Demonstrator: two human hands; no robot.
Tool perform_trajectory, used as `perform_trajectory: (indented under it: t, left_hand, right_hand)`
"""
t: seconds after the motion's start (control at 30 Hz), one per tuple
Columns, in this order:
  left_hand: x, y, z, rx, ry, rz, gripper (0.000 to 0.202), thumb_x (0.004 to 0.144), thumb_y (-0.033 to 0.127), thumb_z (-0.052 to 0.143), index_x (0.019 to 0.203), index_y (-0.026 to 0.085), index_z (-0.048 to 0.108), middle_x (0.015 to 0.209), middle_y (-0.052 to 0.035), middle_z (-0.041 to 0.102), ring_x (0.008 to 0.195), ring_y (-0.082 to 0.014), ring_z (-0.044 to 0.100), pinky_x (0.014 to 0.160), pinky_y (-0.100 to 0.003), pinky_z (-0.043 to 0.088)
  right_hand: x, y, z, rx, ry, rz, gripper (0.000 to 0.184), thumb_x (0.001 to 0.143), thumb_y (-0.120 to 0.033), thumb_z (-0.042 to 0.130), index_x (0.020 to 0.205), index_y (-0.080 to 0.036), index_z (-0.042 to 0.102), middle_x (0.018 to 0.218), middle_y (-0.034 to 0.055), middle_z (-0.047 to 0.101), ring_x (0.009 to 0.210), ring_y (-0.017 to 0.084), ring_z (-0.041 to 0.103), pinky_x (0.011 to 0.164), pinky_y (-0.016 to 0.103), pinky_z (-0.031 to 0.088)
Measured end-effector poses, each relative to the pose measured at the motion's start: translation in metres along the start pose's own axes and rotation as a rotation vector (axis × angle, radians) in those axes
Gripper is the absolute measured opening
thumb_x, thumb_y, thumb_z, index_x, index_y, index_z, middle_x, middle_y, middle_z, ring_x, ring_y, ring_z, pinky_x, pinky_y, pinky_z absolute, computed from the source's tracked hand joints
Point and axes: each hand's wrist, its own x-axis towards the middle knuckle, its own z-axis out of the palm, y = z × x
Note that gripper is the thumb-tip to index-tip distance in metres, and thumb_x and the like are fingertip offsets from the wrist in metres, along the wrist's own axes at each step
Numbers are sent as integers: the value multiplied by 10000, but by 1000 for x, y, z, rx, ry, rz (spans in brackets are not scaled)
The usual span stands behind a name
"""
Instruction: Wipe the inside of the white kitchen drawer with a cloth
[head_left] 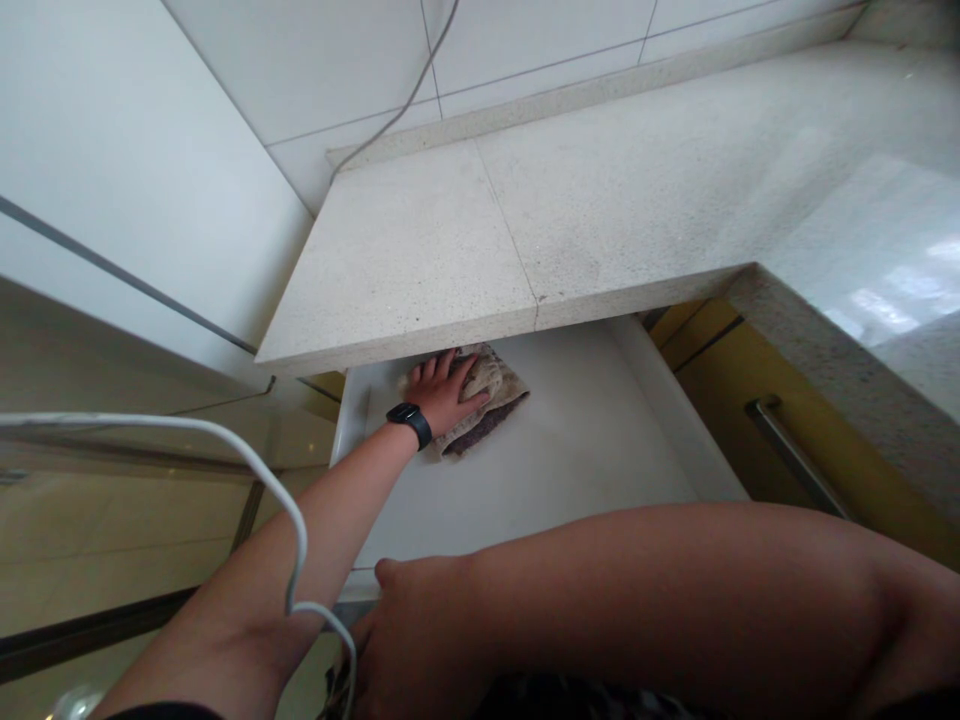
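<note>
My left hand (442, 392), with a black watch (410, 423) on the wrist, lies with fingers spread on a crumpled, stained beige-and-dark cloth (504, 392). The cloth rests on the floor of a pulled-out white drawer (570, 450), towards its back left, and bunches up between thumb and fingers. At the near left of the drawer, my right hand (420, 630) is on the drawer front (358, 590). Its thumb shows at the rim; the other fingers are mostly hidden and in shadow.
A speckled stone countertop (420, 250) overhangs the back of the drawer. To the right is a yellowish cabinet front with a metal handle (795, 450). A white cable (225, 430) hangs close to the camera across my left arm. Another cable (412, 95) runs down the tiled wall.
</note>
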Motion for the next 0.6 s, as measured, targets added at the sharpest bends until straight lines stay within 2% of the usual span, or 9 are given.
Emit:
perform_trajectory:
  t: [0.13, 0.33, 0.53, 0.6]
  left_hand:
    - [0, 0, 1, 4, 1, -4, 808, 964, 810, 408, 1657, 399, 341, 1730, -55, 288, 1438, -378, 423, 1120, -525, 357]
    - [0, -1, 2, 0, 6, 1, 819, 960, 823, 402, 1658, 399, 340, 1737, -61, 274, 1439, -380, 418, 1121, -534, 356]
    - [0, -2, 3, 8, 13, 5, 814, 964, 819, 402, 1659, 401, 342, 1740, -61, 268, 1434, -382, 424, 1107, -536, 368]
    - [0, -2, 3, 9, 14, 6, 813, 968, 816, 397, 1663, 398, 337, 1740, -60, 266, 1432, -383, 426, 1111, -538, 366]
  right_hand:
    - [1, 0, 2, 25, 12, -20, 519, 1022, -226, 324, 1487, -167, 545, 1530, 71, 500, 1453, 303, 421, 1000, 749, 451]
    - [-2, -3, -1, 71, -24, 3, 512, 1053, -233, 355, 1536, -128, 489, 1557, 105, 466, 1461, 318, 364, 1044, 789, 345]
    - [-1, -4, 0, 78, -19, 17, 482, 1059, -219, 349, 1505, -133, 509, 1558, 90, 466, 1439, 300, 383, 1033, 751, 372]
    - [1, -3, 2, 87, -11, 22, 475, 1062, -238, 356, 1496, -136, 521, 1505, 93, 513, 1405, 302, 417, 1031, 746, 373]
